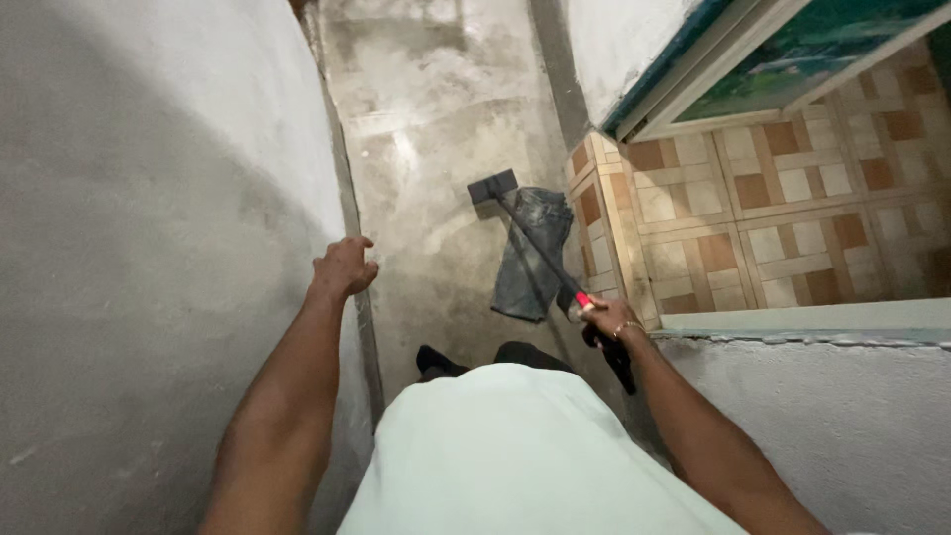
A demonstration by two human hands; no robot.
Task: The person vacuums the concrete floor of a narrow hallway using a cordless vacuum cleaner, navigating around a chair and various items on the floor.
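Note:
My right hand (606, 319) grips the dark handle of a long-handled floor wiper (535, 243), near a red band on the shaft. The wiper's flat dark head (492, 185) rests on the wet concrete floor (436, 109) ahead of me. A grey cloth (533, 253) lies on the floor under the shaft, against the tiled step. My left hand (344, 266) is stretched forward beside the grey wall on the left, fingers curled, holding nothing; whether it touches the wall is unclear.
I stand in a narrow passage between a grey plastered wall (149, 248) on the left and a raised step (753, 218) with brown and cream tiles on the right. A low grey ledge (822, 396) is at my right. A door frame (693, 59) stands above the tiles.

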